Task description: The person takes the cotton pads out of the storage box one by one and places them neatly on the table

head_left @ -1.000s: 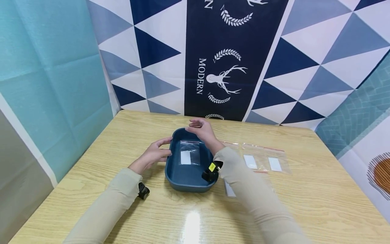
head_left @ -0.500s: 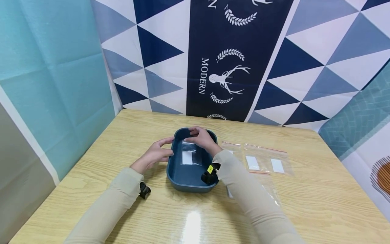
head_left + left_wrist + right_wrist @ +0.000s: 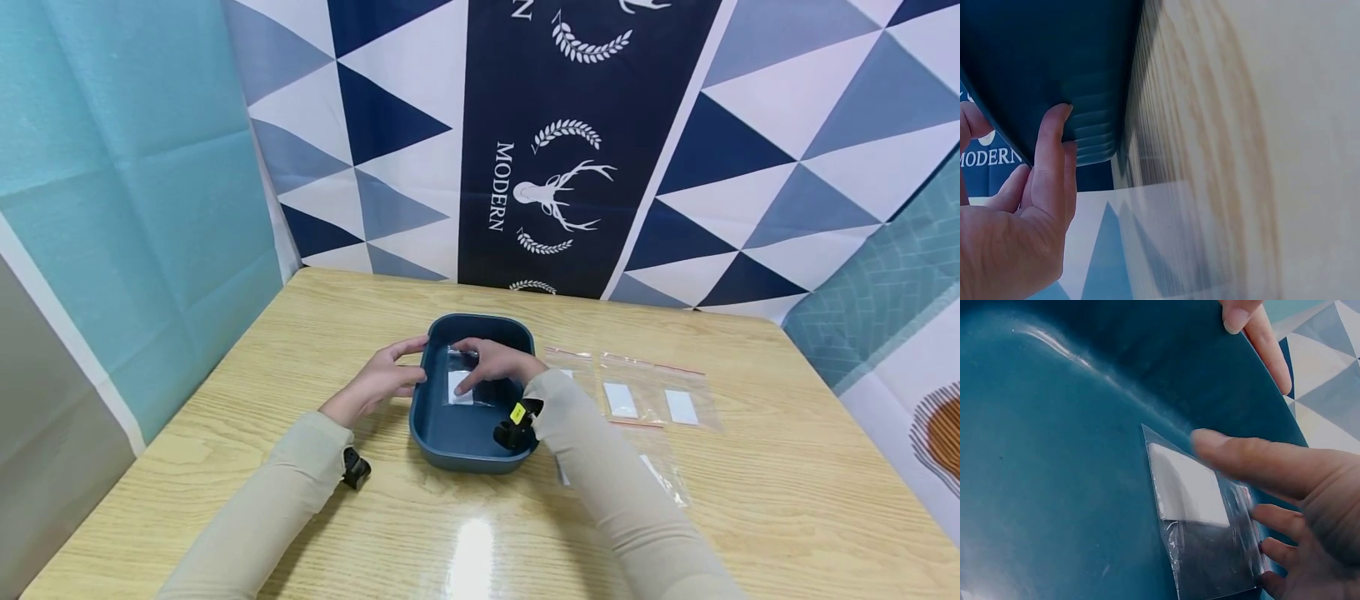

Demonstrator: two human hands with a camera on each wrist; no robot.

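A dark blue plastic bin (image 3: pixel 472 463) stands on the table. Inside it lies a small clear zip bag (image 3: pixel 1213 565) with a white card-like piece (image 3: pixel 1186 485) in it. My right hand (image 3: pixel 498 363) is down in the bin over the bag, thumb extended above the white piece. In the right wrist view its other fingertips (image 3: pixel 1277 550) are right at the bag's zip edge. At the bin's left side, my left hand (image 3: pixel 380 378) lays its extended fingers (image 3: pixel 1052 159) against the outer wall, with other fingers up by the rim.
To the right of the bin, several more clear zip bags (image 3: pixel 681 407) with white pieces lie on the wooden table (image 3: pixel 390 533). My right forearm covers part of the nearest one (image 3: pixel 663 458). A patterned cloth (image 3: pixel 405 167) hangs behind the table.
My right hand has come down from above the bin's far part to the bag inside, its thumb now over the white piece. The left hand stays at the bin's side.
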